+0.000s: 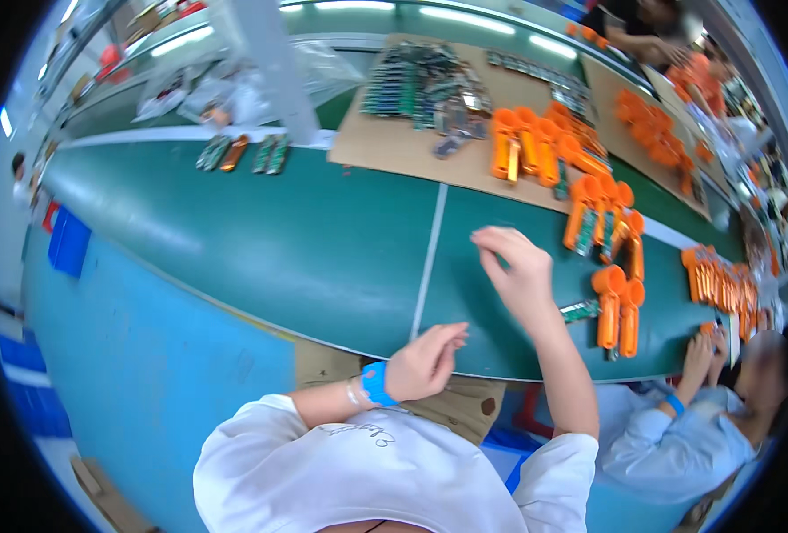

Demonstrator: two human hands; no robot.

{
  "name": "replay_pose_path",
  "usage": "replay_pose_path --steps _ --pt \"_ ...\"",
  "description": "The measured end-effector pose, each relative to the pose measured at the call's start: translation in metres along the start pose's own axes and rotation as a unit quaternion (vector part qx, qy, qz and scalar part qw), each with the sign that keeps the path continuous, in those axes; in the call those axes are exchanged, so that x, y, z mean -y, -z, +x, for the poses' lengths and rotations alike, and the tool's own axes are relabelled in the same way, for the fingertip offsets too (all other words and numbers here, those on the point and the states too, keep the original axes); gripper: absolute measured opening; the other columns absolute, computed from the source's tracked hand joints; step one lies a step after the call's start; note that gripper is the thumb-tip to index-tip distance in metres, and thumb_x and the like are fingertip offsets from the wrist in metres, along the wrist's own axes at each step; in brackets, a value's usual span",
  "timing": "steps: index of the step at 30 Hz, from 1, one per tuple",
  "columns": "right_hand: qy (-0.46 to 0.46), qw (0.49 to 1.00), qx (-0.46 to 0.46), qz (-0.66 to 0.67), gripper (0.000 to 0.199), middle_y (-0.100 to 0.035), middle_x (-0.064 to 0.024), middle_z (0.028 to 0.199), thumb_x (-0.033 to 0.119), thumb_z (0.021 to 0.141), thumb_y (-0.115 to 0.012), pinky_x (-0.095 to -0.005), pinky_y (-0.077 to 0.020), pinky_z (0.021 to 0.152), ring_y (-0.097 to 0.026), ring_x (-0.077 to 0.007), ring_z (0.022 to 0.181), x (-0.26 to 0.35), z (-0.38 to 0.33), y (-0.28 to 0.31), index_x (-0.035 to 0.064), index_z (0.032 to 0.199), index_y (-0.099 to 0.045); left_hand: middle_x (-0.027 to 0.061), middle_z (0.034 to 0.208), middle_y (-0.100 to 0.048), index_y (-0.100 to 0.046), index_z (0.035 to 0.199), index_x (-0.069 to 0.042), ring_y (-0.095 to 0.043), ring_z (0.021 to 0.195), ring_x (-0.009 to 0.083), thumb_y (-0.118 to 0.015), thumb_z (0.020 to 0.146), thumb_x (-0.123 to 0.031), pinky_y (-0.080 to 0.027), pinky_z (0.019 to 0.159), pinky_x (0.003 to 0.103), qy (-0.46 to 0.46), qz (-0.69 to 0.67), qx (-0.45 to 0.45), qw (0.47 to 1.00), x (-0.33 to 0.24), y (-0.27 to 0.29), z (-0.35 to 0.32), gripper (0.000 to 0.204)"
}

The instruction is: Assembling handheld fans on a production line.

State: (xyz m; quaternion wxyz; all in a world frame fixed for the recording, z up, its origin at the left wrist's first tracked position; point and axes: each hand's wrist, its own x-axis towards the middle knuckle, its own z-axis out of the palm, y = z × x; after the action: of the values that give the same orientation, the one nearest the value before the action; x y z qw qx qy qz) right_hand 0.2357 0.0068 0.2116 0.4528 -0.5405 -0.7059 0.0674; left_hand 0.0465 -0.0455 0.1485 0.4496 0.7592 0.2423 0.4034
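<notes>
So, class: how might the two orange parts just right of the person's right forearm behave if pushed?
The two orange parts are probably stiff: their long handles look straight and moulded. Their round ends look hollow, so they may be light for their size. Each is wider at one end, so a push could swivel it on the green tabletop.

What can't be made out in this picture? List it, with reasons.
All in the head view:
- Left hand: palm, hidden by its own curled fingers.
- Right hand: palm, hidden by the hand's back.
- Plastic bags: contents blurred; the grey post hides part.
- Stacked circuit boards: individual components, too small.
- Co-worker's hand: what it handles, small and blurred.
</notes>
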Motion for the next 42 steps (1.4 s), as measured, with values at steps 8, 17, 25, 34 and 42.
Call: replay_pose_path --steps 8,17,25,34,42 --pt "0.136 0.987 0.081 0.009 0.012 -0.064 -0.0121 0.092 -0.001 0.075 -0.06 -0.0371 -0.0493 0.081 -0.06 -0.0296 0.091 -0.026 0.087 -0.166 0.0014 0.087 -0.061 0.0167 0.101 -0.061 -0.042 0.126 0.004 -0.064 0.09 0.0224 -0.044 0.084 0.01 -0.051 0.08 0.03 -0.012 -0.033 0.018 0.999 0.005 -0.001 -0.012 0.042" --pt "0.193 0.971 0.044 -0.132 0.007 -0.062 -0.0095 0.078 0.008 0.071 -0.055 -0.0354 -0.0518 0.07 -0.06 -0.0251 0.08 -0.03 0.102 -0.196 0.0044 0.073 -0.061 0.0192 0.097 -0.061 -0.046 0.119 0.007 -0.066 0.084 0.025 -0.048 0.083 0.011 -0.053 0.075 0.031 -0.035 -0.055 -0.022 0.998 0.007 0.001 -0.009 0.037" --pt "0.18 0.964 0.015 -0.196 0.002 -0.061 -0.0084 0.072 0.007 0.071 -0.057 -0.0357 -0.0518 0.064 -0.063 -0.0238 0.072 -0.022 0.098 -0.186 0.0066 0.072 -0.059 0.0188 0.096 -0.062 -0.048 0.116 0.008 -0.066 0.082 0.0254 -0.049 0.082 0.011 -0.053 0.075 0.032 -0.059 -0.039 -0.022 0.997 0.013 -0.003 -0.011 0.034" --pt "0.205 0.964 -0.019 -0.17 0.01 -0.059 -0.0083 0.072 0.01 0.071 -0.061 -0.0317 -0.0486 0.06 -0.062 -0.0223 0.067 0.007 0.076 -0.125 0.0066 0.076 -0.054 0.0195 0.095 -0.062 -0.047 0.117 0.006 -0.065 0.081 0.0273 -0.048 0.082 0.01 -0.052 0.073 0.033 -0.032 -0.05 -0.03 0.998 0.01 -0.002 -0.013 0.035" --pt "0.011 0.981 -0.057 -0.186 0.015 -0.067 -0.0083 0.084 0.01 0.079 -0.067 -0.0419 -0.0353 0.099 -0.064 -0.0194 0.084 0.026 -0.029 0.011 0.0039 0.092 -0.065 0.0178 0.101 -0.062 -0.051 0.113 0.005 -0.059 0.091 0.0316 -0.051 0.076 0.01 -0.045 0.086 0.039 -0.046 0.013 -0.009 0.999 -0.002 0.006 0.003 0.037"
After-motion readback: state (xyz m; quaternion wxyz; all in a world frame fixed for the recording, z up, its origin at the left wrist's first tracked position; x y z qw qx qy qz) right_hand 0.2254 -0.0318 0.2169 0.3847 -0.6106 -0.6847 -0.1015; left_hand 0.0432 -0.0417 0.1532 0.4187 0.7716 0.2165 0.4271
